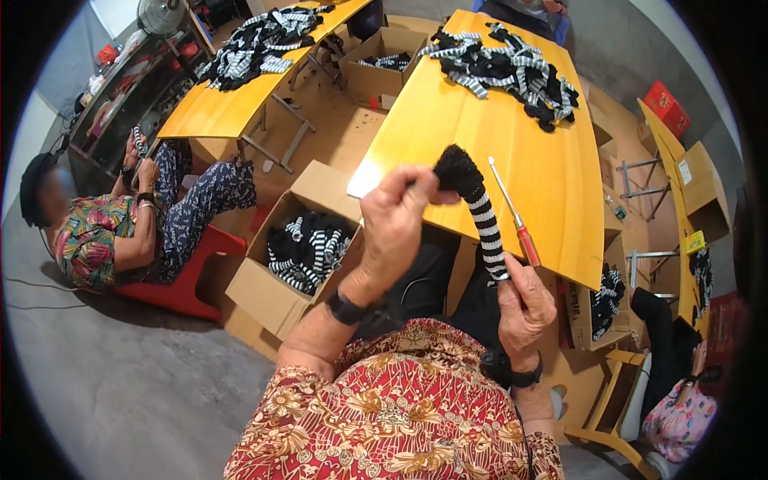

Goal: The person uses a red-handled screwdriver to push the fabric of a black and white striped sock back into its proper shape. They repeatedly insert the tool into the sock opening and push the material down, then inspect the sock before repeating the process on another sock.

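Note:
A black-and-white striped knit tube (485, 224) with a fuzzy black end (459, 172) stands upright between my hands, above the near table edge. My right hand (526, 310) is closed around its lower striped end. Beside the black end, my left hand (396, 220) is raised with its fingers curled in a pinch. Some blur covers those fingers, and what they hold, if anything, does not show clearly. Just past my right hand, a screwdriver-like tool (516, 216) with a red handle and thin metal shaft lies on the yellow table (552, 188).
Striped knit pieces pile up at the table's far end (512, 72) and on another table (264, 44). An open cardboard box (268, 300) of them stands left of me. A seated person (104, 232) works at left; another person (680, 416) is at lower right.

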Demonstrator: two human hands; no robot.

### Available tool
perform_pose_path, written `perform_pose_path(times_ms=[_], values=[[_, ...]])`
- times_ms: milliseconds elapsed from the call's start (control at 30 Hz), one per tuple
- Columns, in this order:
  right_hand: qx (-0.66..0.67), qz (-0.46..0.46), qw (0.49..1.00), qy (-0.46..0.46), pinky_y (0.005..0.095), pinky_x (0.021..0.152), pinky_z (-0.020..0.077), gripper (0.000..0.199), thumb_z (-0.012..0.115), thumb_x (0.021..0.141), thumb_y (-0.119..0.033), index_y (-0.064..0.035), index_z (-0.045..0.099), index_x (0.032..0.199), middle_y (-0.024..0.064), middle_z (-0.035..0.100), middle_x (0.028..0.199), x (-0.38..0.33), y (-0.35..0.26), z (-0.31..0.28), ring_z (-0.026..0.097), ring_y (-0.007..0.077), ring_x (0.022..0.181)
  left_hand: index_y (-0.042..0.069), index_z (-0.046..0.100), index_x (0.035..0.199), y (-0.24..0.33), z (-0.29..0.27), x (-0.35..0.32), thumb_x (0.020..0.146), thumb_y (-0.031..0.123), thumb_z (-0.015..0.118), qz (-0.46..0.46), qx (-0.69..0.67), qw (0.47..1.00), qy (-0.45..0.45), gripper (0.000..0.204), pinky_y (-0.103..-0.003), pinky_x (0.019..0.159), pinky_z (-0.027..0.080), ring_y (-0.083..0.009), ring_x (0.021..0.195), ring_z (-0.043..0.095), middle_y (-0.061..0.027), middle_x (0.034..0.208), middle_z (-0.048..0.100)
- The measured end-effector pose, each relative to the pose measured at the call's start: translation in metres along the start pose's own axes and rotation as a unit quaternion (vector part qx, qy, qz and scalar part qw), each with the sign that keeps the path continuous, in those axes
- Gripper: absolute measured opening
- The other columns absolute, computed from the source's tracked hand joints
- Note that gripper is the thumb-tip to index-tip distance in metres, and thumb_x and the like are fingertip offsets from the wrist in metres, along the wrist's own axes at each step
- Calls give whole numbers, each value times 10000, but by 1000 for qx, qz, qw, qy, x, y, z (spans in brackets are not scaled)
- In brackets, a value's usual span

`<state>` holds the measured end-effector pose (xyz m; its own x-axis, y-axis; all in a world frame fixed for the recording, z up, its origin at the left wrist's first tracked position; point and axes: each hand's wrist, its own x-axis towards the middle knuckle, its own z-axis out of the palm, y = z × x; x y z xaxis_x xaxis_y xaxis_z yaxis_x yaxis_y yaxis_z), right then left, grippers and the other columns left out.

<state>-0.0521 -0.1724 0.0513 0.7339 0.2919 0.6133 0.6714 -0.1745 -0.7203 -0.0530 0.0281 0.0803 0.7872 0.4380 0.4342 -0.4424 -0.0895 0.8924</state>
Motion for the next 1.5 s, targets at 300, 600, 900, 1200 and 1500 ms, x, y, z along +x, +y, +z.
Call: perform_pose_path(times_ms=[300, 600, 900, 1200, 1500], values=[[-3, -87, 995, -44, 269, 542, 443, 419, 612, 763, 136, -1, 651, 1158, 79, 560, 728, 15, 11, -11, 547, 177, 595, -27, 604, 1187, 19, -11, 21, 927, 111, 618, -13, -108, 990, -89, 295, -263, 831, 523, -126, 933, 642, -83, 1042, 677], [-25, -117, 988, -98, 296, 497, 414, 489, 650, 692, 125, -10, 650, 1162, 75, 511, 673, 20, 4, -25, 511, 188, 540, -22, 647, 1074, 27, -42, 30, 900, 117, 659, -45, -64, 983, -166, 223, -233, 770, 527, -93, 836, 639, -48, 942, 692], [-27, -142, 981, -128, 311, 480, 381, 490, 650, 677, 122, -2, 656, 1152, 57, 474, 618, 21, 8, -27, 469, 184, 509, 2, 653, 994, 6, -43, 30, 945, 182, 607, -64, -123, 979, -152, 193, -234, 746, 511, -82, 794, 617, -22, 877, 678], [71, -16, 997, -26, 239, 553, 404, 396, 587, 793, 109, 32, 631, 1179, 54, 545, 716, 12, -4, -5, 496, 111, 601, -4, 633, 994, 21, -13, 16, 932, 109, 621, 6, -96, 987, -129, 130, -211, 673, 510, -68, 748, 606, -17, 841, 652], [47, -72, 995, -43, 257, 530, 399, 425, 604, 774, 135, 28, 631, 1184, 56, 486, 666, 18, 4, 5, 472, 142, 561, -8, 625, 1092, 30, -17, 26, 933, 160, 629, 6, -110, 992, -61, 232, -220, 773, 514, -83, 833, 625, -33, 935, 667]])
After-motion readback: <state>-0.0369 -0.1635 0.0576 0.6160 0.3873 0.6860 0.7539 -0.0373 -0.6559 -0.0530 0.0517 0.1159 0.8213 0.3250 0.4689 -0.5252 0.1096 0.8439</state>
